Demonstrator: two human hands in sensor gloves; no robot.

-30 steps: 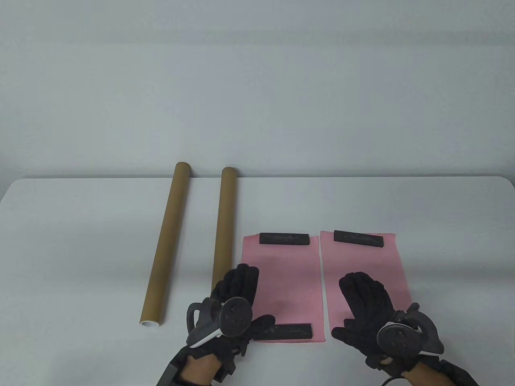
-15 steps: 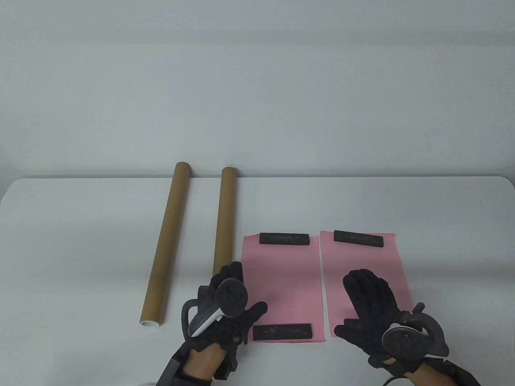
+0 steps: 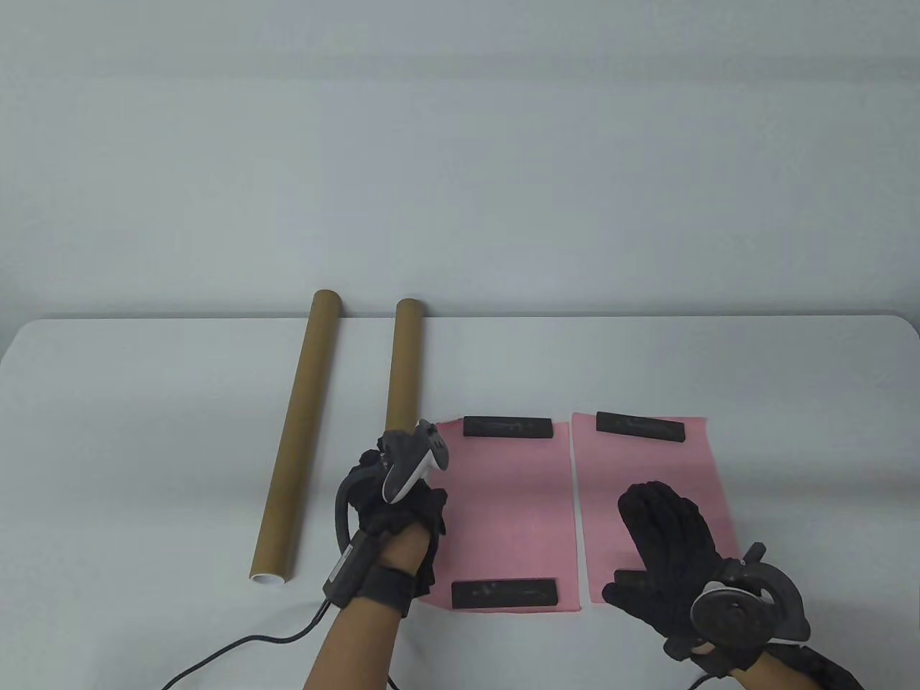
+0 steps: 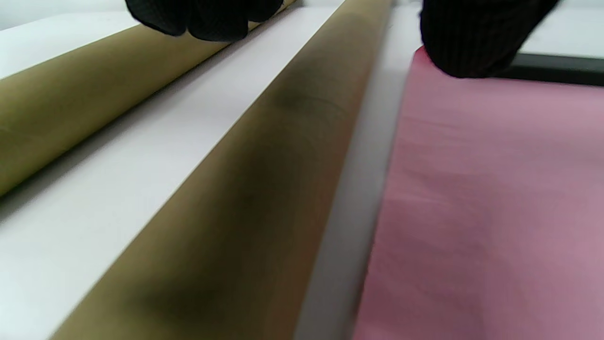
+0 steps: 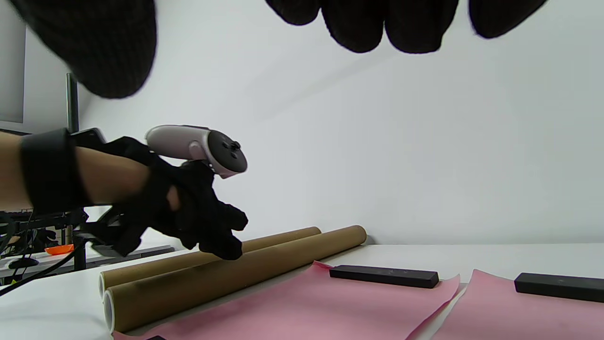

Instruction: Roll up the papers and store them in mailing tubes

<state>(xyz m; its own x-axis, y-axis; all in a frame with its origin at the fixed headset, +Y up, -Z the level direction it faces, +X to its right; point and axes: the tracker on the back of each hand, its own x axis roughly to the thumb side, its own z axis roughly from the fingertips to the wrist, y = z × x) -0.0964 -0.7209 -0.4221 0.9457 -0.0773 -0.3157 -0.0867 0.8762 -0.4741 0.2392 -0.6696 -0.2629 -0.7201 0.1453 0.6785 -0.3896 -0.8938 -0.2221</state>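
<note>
Two brown mailing tubes lie side by side on the white table, the left tube and the right tube. Two pink papers lie flat to their right, the left paper and the right paper. My left hand hovers over the right tube's near half, with curved fingers on one side and the thumb on the other, gripping nothing. In the right wrist view its fingertips are at the tube. My right hand lies flat and open over the right paper's near part.
Black bar weights hold the papers down: one on the far edge of each paper and one on the left paper's near edge. A cable trails from my left wrist across the table's front.
My left hand has left the left paper's near-left corner, moved away and leftward over the right tube, and turned its wrist. My right hand has barely shifted.
</note>
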